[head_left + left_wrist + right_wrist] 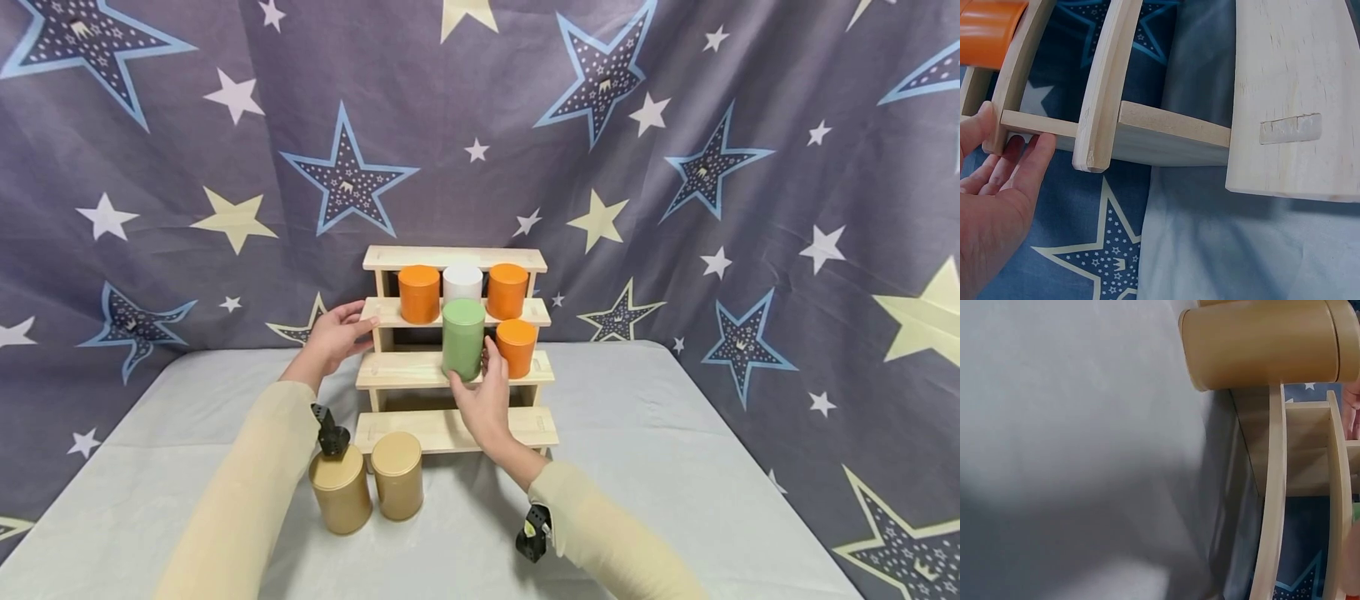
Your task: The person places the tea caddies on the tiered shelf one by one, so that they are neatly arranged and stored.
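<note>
A stepped wooden display rack [405, 368] stands on the cloth-covered table. My right hand [486, 404] holds a tall green canister [462, 337] by its lower part, at the second tier from the bottom. Beside it on that tier stands an orange canister [517, 347]. My left hand [337, 336] grips the rack's left side; in the left wrist view the thumb lies on the board [1010, 87] and the fingers are under the side piece. On the tier above are a white canister [462, 283] and two orange ones, left [418, 293] and right [507, 291].
Two gold canisters, one at left [341, 492] and one nearer the middle [397, 475], stand on the table [637, 467] before the rack. A star-patterned curtain [465, 108] hangs behind. The rack's lowest tier [442, 429] bears no canister.
</note>
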{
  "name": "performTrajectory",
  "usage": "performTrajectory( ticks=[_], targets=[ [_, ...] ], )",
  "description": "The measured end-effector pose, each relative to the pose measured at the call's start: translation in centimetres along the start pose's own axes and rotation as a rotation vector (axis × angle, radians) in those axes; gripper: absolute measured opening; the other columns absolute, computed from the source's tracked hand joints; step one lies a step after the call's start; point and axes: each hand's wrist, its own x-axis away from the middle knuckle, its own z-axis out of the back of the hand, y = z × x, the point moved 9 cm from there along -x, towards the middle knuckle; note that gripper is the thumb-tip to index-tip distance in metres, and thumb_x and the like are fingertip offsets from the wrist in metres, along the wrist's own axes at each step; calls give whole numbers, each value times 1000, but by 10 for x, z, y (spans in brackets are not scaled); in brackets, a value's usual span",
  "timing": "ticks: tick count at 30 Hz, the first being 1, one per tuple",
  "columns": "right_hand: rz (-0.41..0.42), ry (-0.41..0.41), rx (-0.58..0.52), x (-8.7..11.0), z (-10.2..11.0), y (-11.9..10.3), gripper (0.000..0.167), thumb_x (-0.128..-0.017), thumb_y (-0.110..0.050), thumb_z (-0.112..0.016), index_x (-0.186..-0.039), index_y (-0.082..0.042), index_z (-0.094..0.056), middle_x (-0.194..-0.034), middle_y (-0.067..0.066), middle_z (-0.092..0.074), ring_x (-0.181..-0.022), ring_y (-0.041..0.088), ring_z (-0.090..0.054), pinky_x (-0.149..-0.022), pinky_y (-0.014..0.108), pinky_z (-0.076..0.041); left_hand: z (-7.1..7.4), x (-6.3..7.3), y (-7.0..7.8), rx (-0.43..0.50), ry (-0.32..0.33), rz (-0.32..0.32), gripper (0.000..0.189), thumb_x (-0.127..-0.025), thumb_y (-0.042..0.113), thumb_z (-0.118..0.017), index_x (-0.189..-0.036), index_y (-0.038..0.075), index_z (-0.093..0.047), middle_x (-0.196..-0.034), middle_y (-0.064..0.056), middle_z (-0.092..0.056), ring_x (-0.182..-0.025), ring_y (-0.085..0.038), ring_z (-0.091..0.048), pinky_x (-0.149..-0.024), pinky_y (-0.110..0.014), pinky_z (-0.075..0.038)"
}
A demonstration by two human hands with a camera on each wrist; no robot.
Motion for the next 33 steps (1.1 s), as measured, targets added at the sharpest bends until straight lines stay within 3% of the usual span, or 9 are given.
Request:
performTrajectory(
  ticks=[8,17,27,33],
  targets=[
    [-6,-1,-88,6,7,-5,67,-80,-13,-71,-138,-6,-38,-122,18,-48,-111,29,-50,-95,46,-49,1,0,-1,7,1,4,65,-95,15,-55,-150,12,-21,-148,-16,-34,-131,-32,-41,-106,-43,-44],
    [99,3,-42,8,26,-16,49,-82,-14,-70,-126,-5,-51,-116,21,-52,-106,32,-51,-87,48,-49,0,1,1,-14,8,-2,65,-95,16,-55,-150,12,-21,-148,-16,-34,-130,-32,-42,-105,-41,-45],
    [250,120,-71,0,67,-26,39,-78,-10,-73,-113,0,-59,-101,20,-57,-94,31,-55,-77,47,-50,0,3,1,-20,12,-2,66,-95,17,-55,-150,12,-21,-149,-16,-33,-131,-33,-42,-105,-41,-45],
    [256,160,-42,-8,91,-20,40,-78,-11,-75,-113,-2,-58,-101,19,-58,-92,29,-54,-74,42,-48,-1,3,1,-26,12,-5,65,-95,18,-55,-150,12,-20,-149,-16,-33,-131,-32,-42,-105,-41,-45]
  ],
)
